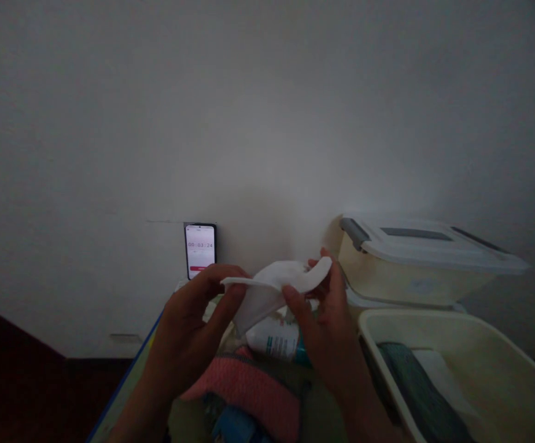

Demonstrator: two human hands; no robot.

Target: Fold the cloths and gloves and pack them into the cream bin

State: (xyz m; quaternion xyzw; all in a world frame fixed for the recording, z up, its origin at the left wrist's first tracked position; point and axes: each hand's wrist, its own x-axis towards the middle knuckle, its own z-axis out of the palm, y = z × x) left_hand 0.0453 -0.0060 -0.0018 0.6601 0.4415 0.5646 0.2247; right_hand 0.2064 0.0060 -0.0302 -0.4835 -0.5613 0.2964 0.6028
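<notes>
Left hand (189,335) and right hand (329,332) both pinching the white cloth (272,286), held up over a bottle (274,338) and pink fabric (249,387). Bin (479,369) close on the right (lidded box (415,258) behind it), phone (200,249) propped against the bare wall (267,92). Open room on the left.

white cloth (277,284) | crumpled, limp | held aloft, stretched between both hands' fingers (295,301)
</notes>
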